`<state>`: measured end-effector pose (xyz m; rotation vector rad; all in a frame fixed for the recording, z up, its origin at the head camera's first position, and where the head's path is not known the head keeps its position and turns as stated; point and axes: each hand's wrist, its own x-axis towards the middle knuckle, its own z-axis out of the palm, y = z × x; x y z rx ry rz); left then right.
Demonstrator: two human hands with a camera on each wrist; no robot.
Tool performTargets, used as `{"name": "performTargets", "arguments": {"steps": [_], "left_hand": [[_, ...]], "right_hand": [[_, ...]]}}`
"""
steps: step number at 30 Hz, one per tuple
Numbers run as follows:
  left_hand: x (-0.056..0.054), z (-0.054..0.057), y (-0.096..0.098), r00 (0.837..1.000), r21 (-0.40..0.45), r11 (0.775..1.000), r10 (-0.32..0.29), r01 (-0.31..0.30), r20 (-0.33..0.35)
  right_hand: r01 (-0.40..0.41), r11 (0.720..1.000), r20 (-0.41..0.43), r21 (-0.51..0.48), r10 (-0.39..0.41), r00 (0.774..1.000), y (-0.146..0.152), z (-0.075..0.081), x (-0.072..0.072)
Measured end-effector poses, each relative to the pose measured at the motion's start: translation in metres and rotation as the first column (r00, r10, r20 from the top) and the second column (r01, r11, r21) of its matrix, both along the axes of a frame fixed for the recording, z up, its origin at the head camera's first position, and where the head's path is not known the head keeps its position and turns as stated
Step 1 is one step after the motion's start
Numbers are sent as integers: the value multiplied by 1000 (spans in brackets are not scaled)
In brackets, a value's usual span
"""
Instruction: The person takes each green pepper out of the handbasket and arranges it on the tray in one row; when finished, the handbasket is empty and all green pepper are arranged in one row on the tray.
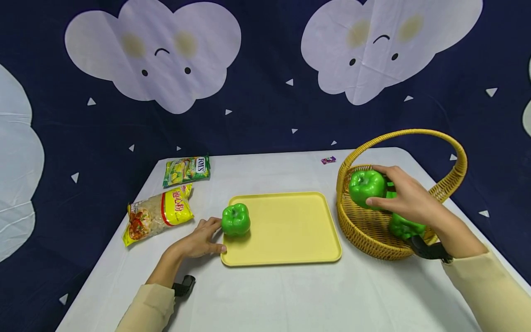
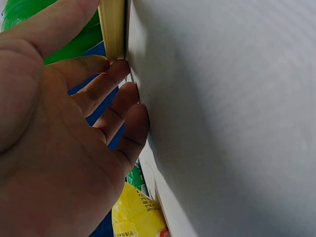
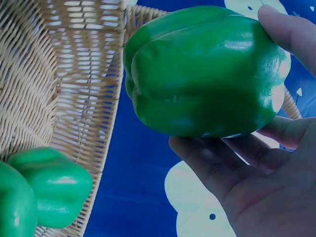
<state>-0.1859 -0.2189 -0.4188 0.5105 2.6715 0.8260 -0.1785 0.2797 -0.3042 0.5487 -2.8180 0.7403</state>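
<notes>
My right hand (image 1: 404, 196) grips a glossy green bell pepper (image 1: 367, 189), fingers on one side and thumb on the other. In the head view the pepper overlaps the yellow wicker basket (image 1: 361, 237); in the right wrist view it is up at the basket's rim. Inside the basket lie other green bell peppers (image 3: 61, 190). My left hand (image 1: 199, 240) rests at the left edge of a yellow tray (image 1: 290, 230), its fingers loosely bent and thumb at the rim. Another green bell pepper (image 1: 235, 220) stands on the tray's left side, right by the left fingertips.
A yellow noodle bag (image 1: 159, 214) lies left of the tray, behind the left hand. Farther back is a green FOX'S candy bag (image 1: 186, 170). A small purple wrapped candy (image 1: 328, 160) lies near the table's back edge. The basket's tall handle (image 1: 415, 133) arches up.
</notes>
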Motion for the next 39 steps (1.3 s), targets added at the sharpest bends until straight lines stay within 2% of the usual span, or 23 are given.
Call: {"name": "performTargets", "arguments": {"steps": [10, 20, 31, 39], "left_hand": [[-1, -1, 0, 1000, 0, 1000, 2, -2, 5], [0, 0, 0, 1000, 2, 1000, -3, 3, 4], [0, 1, 1, 1000, -1, 1000, 4, -4, 8], [1, 1, 1, 1000, -1, 1000, 7, -7, 7]], "right_hand": [[-75, 996, -106, -44, 70, 992, -8, -2, 12], [-148, 985, -126, -88, 136, 983, -23, -10, 20], [-218, 966, -76, -141, 209, 975, -50, -24, 17], [-239, 954, 20, -182, 247, 969, -73, -37, 10]]}}
